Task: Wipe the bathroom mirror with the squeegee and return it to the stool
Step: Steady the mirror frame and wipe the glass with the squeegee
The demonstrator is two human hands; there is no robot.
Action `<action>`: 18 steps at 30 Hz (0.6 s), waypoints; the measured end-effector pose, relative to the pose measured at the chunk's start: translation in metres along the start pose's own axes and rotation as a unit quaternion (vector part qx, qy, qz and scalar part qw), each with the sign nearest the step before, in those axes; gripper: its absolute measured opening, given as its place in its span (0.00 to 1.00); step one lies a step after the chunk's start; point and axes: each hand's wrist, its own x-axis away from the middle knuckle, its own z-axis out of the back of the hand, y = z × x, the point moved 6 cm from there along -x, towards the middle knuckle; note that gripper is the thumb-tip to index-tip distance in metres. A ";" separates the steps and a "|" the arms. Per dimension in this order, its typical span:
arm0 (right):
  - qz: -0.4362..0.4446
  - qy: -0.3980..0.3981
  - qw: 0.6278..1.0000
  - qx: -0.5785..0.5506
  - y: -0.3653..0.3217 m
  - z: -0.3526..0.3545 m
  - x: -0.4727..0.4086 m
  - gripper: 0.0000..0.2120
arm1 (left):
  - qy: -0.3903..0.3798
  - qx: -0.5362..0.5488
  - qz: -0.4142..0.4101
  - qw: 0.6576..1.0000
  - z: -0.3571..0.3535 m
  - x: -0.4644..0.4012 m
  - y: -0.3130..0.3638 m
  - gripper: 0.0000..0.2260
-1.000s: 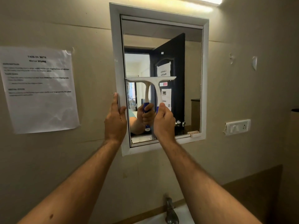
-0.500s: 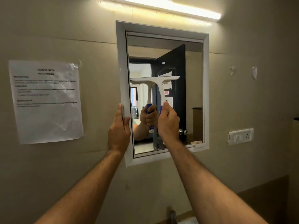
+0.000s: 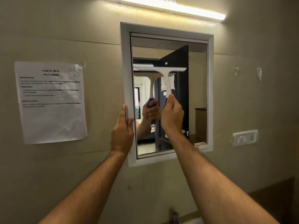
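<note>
Moved up a little on the glass since a moment ago: white plastic squeegee with a blue grip [image 3: 167,81], flat blade now level and high across the left half of the white-framed wall mirror [image 3: 197,94]. Held upright by the right hand [image 3: 172,115], fingers curled tight round the blue grip, blade end pressed to the glass. Left hand [image 3: 123,128] same as before, flat with straight fingers against the mirror's left frame edge, thumb on the inner side. Taped to the beige wall on the left, a crinkled white paper sheet with print [image 3: 51,102]. Glowing above, a long tube light [image 3: 163,7]. On the right, a white wall switch plate [image 3: 245,137].
</note>
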 end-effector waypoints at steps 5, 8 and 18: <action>-0.016 -0.027 0.999 0.033 0.011 -0.003 0.002 0.20 | 0.001 0.004 -0.005 1.000 -0.003 0.000 -0.003 0.25; -0.034 -0.026 0.998 0.040 0.037 0.003 0.024 0.18 | 0.012 0.005 -0.004 1.000 -0.001 0.000 -0.004 0.25; -0.016 -0.020 0.999 0.034 0.012 -0.001 0.005 0.18 | 0.073 0.055 0.004 0.996 0.007 -0.019 0.000 0.23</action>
